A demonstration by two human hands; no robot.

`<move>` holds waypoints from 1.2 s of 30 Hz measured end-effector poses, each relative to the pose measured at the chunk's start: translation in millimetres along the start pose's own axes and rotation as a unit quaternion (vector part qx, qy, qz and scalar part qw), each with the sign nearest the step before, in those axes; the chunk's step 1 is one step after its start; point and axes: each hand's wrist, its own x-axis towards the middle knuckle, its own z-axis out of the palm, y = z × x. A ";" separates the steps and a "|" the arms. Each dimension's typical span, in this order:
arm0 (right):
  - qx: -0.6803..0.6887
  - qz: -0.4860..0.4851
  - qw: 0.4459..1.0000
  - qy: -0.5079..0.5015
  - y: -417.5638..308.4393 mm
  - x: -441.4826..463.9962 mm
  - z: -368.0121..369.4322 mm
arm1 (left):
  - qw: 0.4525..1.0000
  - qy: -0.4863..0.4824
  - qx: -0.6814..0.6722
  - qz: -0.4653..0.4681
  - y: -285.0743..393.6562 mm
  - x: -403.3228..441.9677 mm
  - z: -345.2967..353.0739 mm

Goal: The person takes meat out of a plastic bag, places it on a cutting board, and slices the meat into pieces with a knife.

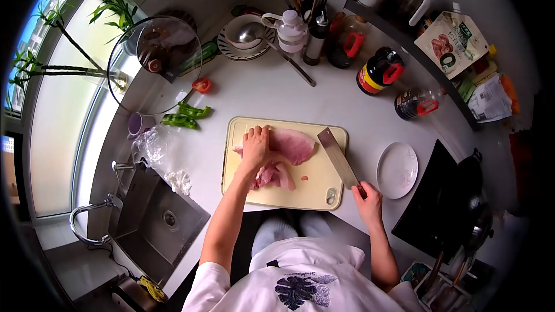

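A slab of raw meat [293, 145] lies on the cream cutting board [312, 193]. My left hand [256, 145] presses down on its left part, with the fingers curled over it and the underside hidden. Cut pieces of meat [277, 177] are heaped just below, beside my left wrist, and one small scrap [304, 178] sits apart to the right. My right hand [367, 199] is wrapped round the handle of a cleaver [338, 157]. The blade slants up and left over the board's right edge, apart from the meat.
A white plate [397, 170] stands right of the board, near a dark wok [459, 190]. Green peppers [180, 120], a tomato half [202, 85] and a glass lid [154, 65] are at the left. Sauce bottles [379, 71] line the back. A sink [156, 214] is lower left.
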 end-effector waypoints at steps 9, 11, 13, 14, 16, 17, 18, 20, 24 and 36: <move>0.000 0.039 0.999 -0.009 -6.3 -8.9 21.2 | 0.965 -0.190 -0.154 -0.098 -20.7 6.2 -19.4; 0.002 0.039 0.999 -0.010 -13.4 -5.9 24.1 | 0.923 -0.183 -0.323 -0.104 -40.3 7.9 -24.1; 0.004 0.037 0.999 -0.015 -19.3 -5.2 25.5 | 0.869 -0.176 -0.430 -0.172 -42.3 8.8 -40.5; 0.005 0.039 0.999 -0.016 -21.1 -4.5 25.8 | 0.823 -0.152 -0.515 -0.183 -46.2 6.6 -41.8; 0.008 0.035 0.999 -0.009 -22.2 -3.0 27.2 | 0.770 -0.125 -0.596 -0.193 -51.7 4.4 -41.7; 0.011 0.029 1.000 -0.002 -23.1 -1.9 28.6 | 0.733 -0.100 -0.637 -0.216 -56.9 4.7 -38.3; 0.011 0.028 1.000 -0.004 -23.3 -1.6 29.3 | 0.693 -0.074 -0.676 -0.238 -62.5 4.2 -34.4; -0.009 0.027 1.000 0.003 -23.1 -0.5 29.7 | 0.751 -0.050 -0.618 -0.226 -76.4 5.8 -30.5; 0.002 0.000 1.000 0.020 -19.6 -1.2 29.9 | 0.920 -0.085 -0.304 -0.231 -73.9 0.9 -49.2; 0.245 0.054 0.968 0.004 70.1 38.6 88.3 | 0.960 0.011 -0.109 -0.256 -103.8 -87.8 -33.7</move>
